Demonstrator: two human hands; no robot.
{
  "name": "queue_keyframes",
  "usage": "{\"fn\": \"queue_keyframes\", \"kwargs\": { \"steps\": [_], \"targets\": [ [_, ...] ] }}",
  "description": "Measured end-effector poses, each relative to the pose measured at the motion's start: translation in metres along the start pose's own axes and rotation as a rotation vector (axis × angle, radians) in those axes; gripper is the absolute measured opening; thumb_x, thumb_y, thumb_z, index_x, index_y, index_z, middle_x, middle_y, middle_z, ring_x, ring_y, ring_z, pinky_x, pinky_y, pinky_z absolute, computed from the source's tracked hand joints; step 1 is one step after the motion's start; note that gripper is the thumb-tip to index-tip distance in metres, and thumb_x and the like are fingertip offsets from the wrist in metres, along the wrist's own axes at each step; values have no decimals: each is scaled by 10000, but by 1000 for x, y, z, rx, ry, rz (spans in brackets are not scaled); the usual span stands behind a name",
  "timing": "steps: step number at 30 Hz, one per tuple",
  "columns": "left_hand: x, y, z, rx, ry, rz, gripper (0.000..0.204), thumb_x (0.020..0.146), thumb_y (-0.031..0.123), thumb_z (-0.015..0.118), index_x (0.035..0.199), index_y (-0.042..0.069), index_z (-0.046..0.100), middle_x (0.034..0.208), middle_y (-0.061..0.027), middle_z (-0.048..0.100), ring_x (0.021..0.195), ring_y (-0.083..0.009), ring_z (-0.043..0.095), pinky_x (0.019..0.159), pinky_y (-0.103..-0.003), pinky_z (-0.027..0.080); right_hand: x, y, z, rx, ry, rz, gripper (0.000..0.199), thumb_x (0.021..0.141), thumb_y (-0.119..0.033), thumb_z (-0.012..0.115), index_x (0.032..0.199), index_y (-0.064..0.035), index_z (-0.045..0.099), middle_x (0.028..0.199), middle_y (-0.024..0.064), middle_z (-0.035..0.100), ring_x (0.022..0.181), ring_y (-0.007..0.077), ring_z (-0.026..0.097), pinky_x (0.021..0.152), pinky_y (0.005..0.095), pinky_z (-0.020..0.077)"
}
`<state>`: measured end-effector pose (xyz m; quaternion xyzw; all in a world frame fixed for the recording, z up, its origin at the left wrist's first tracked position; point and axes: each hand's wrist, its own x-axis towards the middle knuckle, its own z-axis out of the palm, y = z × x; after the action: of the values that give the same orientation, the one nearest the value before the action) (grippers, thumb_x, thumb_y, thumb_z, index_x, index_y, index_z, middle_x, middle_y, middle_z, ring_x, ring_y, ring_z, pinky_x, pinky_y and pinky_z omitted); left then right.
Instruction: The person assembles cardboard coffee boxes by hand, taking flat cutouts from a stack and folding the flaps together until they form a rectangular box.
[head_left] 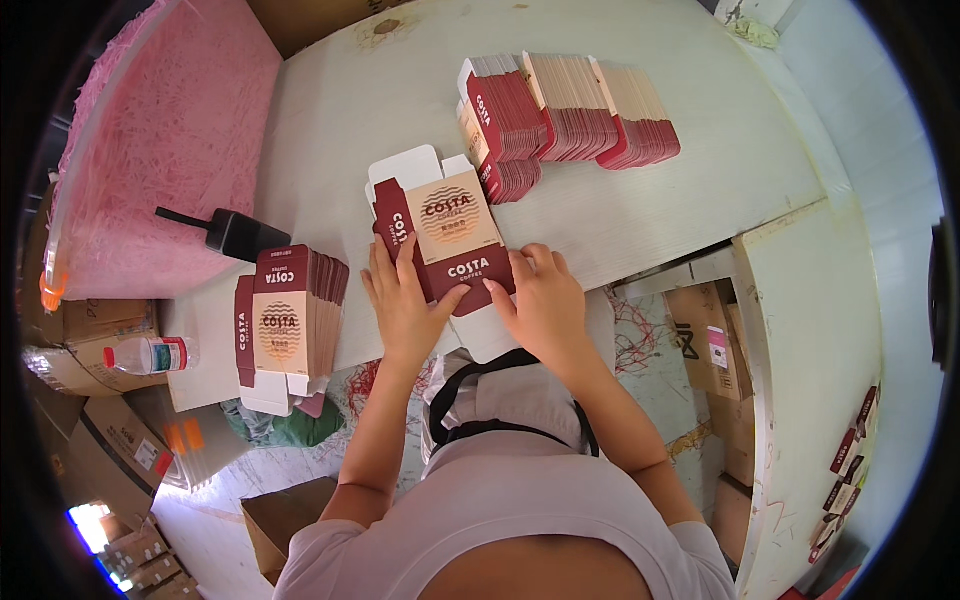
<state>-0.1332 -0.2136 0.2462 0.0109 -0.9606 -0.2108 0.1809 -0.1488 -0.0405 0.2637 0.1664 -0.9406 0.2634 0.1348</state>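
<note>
1. A flat carton blank (440,232), dark red and tan with white flaps, lies on the white table (640,215) near its front edge, just at 12 o'clock from both hands.
2. The left hand (403,300) rests flat on the blank's left panel, fingers spread and pressing down, not clenched; the thumb reaches toward 3 o'clock under the dark red lower panel.
3. The right hand (545,300) sits at the blank's lower right corner, fingers curled loosely over the edge (whether they pinch the card or only press it, I cannot tell).
4. At 9 o'clock from the left hand a stack of folded blanks (290,315) stands on edge.
5. At 1 o'clock, further back on the table, lies a fanned row of blanks (570,115).
6. At 10 o'clock a black scoop (235,233) lies by a bin of pink shredded paper (165,140).
</note>
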Motion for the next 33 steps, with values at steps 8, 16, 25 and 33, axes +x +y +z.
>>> {"fn": "queue_keyframes", "kwargs": {
  "steps": [8,16,25,33],
  "targets": [
    [5,0,-1,-84,-14,15,849,593,323,771,1278,72,337,1309,-309,277,1225,-448,265,995,-558,195,35,0,29,112,111,41,475,695,-238,648,1066,23,505,905,145,503,835,314,497,683,394,438],
    [-3,-12,5,-354,8,-45,812,594,106,760,1287,28,344,1376,-254,228,1269,-388,240,1037,-440,222,33,-9,43,357,234,53,401,688,-139,618,1034,17,490,920,197,500,841,361,487,725,438,422],
    [-1,8,-3,-223,155,168,642,696,305,712,1177,-7,424,1216,-263,370,1074,-387,403,890,-467,360,33,-3,69,348,350,16,406,640,-112,606,977,89,503,893,208,488,838,359,495,726,423,421],
    [-10,-39,9,-127,175,207,730,715,484,670,1158,-35,410,1113,-241,461,1009,-392,478,813,-470,414,53,-2,84,399,156,-48,395,730,-308,595,1041,-78,516,790,194,609,707,378,582,588,459,456]
  ]
}}
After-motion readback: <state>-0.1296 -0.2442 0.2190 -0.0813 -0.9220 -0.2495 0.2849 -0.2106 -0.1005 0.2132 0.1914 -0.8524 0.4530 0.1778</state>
